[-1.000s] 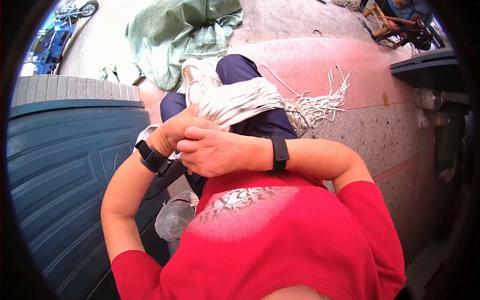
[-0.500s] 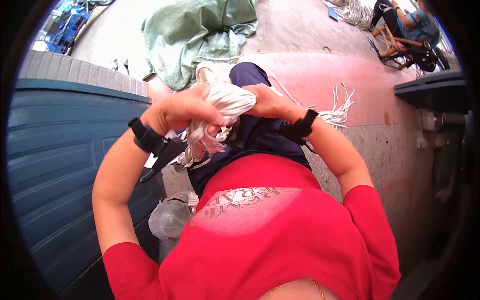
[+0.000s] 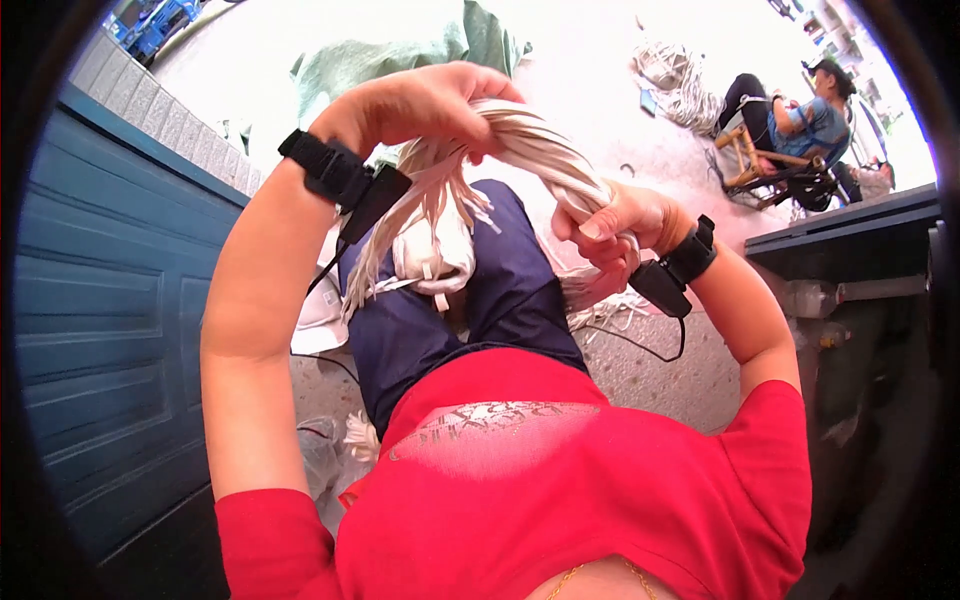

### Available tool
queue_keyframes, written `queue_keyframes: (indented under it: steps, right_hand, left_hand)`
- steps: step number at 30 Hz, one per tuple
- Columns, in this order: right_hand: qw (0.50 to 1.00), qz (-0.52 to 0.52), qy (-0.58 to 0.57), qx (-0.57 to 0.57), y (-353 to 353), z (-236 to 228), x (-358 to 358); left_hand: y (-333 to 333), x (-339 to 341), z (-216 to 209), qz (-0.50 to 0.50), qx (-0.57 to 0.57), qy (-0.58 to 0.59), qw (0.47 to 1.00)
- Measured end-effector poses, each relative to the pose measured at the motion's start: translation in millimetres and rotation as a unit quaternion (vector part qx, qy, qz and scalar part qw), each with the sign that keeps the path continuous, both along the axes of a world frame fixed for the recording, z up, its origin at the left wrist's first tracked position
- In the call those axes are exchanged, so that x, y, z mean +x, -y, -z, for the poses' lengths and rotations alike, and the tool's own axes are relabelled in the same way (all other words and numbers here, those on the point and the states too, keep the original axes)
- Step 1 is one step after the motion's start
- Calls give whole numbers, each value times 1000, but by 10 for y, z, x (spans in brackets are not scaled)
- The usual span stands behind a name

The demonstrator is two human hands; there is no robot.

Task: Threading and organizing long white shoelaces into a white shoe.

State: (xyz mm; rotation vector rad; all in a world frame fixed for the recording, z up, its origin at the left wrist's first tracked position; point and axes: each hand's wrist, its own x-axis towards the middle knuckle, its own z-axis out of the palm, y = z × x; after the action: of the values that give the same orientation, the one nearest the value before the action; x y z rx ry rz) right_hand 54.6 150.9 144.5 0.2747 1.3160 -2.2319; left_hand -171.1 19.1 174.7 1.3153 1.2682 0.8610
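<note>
A thick bundle of white, flat, lace-like cords [image 3: 548, 148] arches between my two hands above my knees. My left hand [image 3: 425, 105] grips its upper left part, and loose ends fan down from there past my thigh. Wrapped round the right part of the bundle are the fingers of my right hand [image 3: 618, 222]; more strands hang under it. Toward that side the cords look twisted together. A pale cloth-like item [image 3: 432, 255] shows between my knees, partly behind the hanging ends.
Green sheeting [image 3: 370, 75] lies ahead on the floor. A blue panelled door [image 3: 110, 300] stands at my left, a dark ledge [image 3: 840, 225] at my right. At the far right a person [image 3: 815, 125] sits near a heap of white cords [image 3: 680, 85]. A clear plastic bag [image 3: 318, 455] lies by my left side.
My hands have moved apart, the left one upward and the right one to the right and slightly down. The bunched cords are now stretched into an arch, and the view has tilted.
</note>
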Motion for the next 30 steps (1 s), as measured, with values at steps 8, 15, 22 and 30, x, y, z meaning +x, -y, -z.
queue_keyframes:
  steps: [8,15,22,30]
  right_hand:
    - [996,50,-37,56,-350,-225,-76]
    - [924,-92,-37,368,-210,-460,-80]
    - [796,-254,31,549,-65,-669,-38]
    - [730,-332,8,597,-165,-475,98]
  left_hand:
    - [179,-453,141,-259,114,11,959]
    - [436,-69,662,-243,64,-43,967]
    - [321,524,802,-183,106,-51,976]
    - [276,677,996,-201,129,-1,971]
